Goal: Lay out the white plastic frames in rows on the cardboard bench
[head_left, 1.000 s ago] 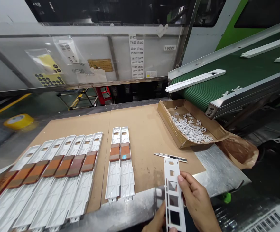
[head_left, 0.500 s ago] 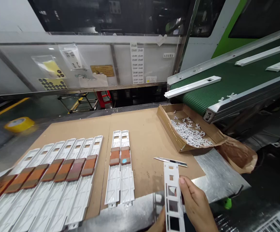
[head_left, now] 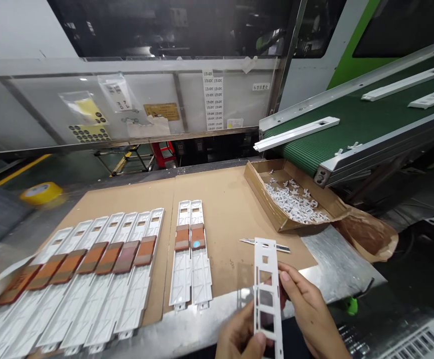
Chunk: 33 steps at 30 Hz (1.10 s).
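while both hands grip it, the white frame [head_left: 266, 294] stands nearly upright over the near edge of the table [head_left: 336, 267], its top just in front of a knife [head_left: 265, 245] lying on the cardboard [head_left: 224, 209]. the right hand [head_left: 309, 314] has its fingers [head_left: 290, 281] curled round the frame's right edge at mid-height; the left hand [head_left: 239, 339] pinches the lower left edge between thumb and fingers. both sets of fingers are closed on the frame, not spread.

step in hand, as judged: inspection or trimming of a moulded frame held up off the table, not yet laid down.

surroundings: a pair of frames [head_left: 190, 252] with brown pads lies flat at centre; a row of six more [head_left: 101, 269] lies to the left, side by side and touching. a box [head_left: 262, 192] of small white offcuts sits at right, below the end of a green conveyor [head_left: 351, 129] that carries further white parts [head_left: 295, 133]. a yellow tape roll [head_left: 41, 193] lies far left, blurred.

next move, as judged: a steady two-handed hold, the thin frame kept from flexing and clear of the knife tip.
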Tool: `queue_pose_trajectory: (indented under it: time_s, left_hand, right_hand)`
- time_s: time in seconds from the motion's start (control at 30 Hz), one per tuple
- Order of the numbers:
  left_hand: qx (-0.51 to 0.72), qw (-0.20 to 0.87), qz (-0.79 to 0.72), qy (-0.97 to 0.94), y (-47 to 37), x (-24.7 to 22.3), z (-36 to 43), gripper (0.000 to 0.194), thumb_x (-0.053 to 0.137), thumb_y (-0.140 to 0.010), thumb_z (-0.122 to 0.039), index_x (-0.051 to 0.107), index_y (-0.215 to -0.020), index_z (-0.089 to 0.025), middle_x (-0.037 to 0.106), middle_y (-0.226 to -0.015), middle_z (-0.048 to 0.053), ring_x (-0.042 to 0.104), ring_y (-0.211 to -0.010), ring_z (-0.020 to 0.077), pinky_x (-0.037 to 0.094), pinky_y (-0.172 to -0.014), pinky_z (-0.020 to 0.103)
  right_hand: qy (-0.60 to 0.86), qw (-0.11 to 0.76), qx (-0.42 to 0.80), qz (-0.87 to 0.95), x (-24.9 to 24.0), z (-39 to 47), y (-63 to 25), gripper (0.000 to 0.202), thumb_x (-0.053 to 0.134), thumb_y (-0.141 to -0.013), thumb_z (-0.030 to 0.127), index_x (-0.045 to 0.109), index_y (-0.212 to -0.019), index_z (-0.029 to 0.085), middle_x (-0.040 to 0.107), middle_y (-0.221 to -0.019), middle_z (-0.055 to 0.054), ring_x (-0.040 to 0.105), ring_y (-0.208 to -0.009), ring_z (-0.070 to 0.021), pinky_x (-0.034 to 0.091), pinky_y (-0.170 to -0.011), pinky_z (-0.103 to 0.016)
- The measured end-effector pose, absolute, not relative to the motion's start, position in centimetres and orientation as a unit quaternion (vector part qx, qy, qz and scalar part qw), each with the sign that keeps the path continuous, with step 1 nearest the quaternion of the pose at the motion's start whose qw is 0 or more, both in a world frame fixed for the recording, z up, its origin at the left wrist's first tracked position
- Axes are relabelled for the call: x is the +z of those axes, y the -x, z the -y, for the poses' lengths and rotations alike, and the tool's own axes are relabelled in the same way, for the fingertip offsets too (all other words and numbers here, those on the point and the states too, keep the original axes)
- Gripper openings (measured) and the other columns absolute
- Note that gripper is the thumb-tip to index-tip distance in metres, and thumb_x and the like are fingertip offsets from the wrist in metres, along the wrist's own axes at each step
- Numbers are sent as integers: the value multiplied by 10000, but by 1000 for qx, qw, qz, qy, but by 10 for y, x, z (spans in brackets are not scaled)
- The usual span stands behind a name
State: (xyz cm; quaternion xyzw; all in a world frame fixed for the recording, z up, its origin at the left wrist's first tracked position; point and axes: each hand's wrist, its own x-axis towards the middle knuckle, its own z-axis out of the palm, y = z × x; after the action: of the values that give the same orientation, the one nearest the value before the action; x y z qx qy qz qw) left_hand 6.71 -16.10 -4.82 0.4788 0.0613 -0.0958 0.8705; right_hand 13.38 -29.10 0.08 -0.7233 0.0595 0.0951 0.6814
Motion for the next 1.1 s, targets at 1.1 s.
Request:
queue_pose_trajectory:
  time_s: [1.1]
  left_hand:
    - [52, 854, -232, -463, -101, 4, 181, 575, 712, -738, -350, 430, -1215, -200, 683, -888, 46, 636, -904, 171, 476, -811, 287]
  right_hand:
    - [688, 687, 213, -102, -4, 326, -19, 592, 389, -898, 577, 451, -1306, 152, 639, -1127, -158, 622, -984, -253, 484, -846, -385]
